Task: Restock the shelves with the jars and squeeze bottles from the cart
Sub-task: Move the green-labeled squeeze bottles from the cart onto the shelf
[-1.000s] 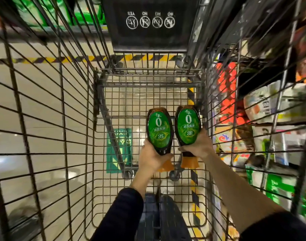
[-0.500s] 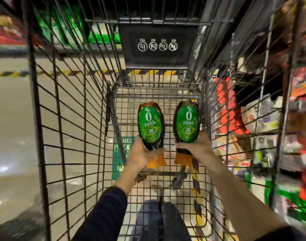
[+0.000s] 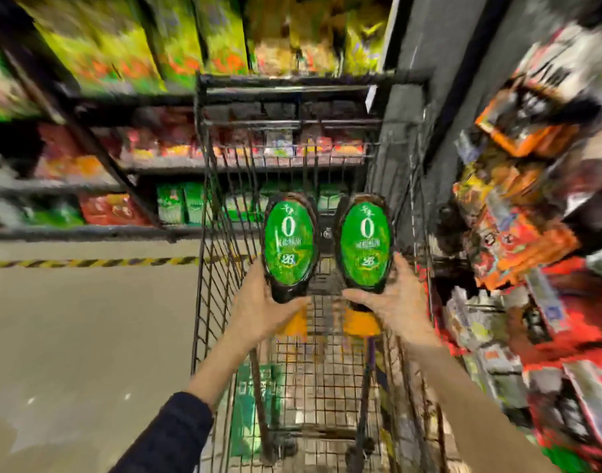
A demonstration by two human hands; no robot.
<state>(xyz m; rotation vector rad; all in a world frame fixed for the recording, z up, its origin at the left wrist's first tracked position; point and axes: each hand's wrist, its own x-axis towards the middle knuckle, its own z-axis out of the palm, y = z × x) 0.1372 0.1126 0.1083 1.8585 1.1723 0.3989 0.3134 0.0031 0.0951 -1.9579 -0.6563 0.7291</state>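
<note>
Left grip (image 3: 258, 310) clamped on lower body of left squeeze bottle (image 3: 288, 247), thumb across the front just under the green label. Right grip (image 3: 393, 302) clamped the same way on right squeeze bottle (image 3: 366, 247). Both bottles dark, with orange caps (image 3: 361, 324) at the wrist end and bases pointing away from the grips. Bottles side by side with a narrow gap between them, not touching.

Both are held over the basket of the wire cart (image 3: 217, 285), which extends below and beyond the grips. Frame blurred; basket contents cannot be told.

Shelves (image 3: 139, 167) of packets stand ahead of the grips, past the cart's far end. Right-hand shelving (image 3: 518, 240), packed, is near the right grip's outer side. Striped floor tape (image 3: 88, 262) runs left of the left grip. Dark sleeve (image 3: 170, 435) on left forearm.
</note>
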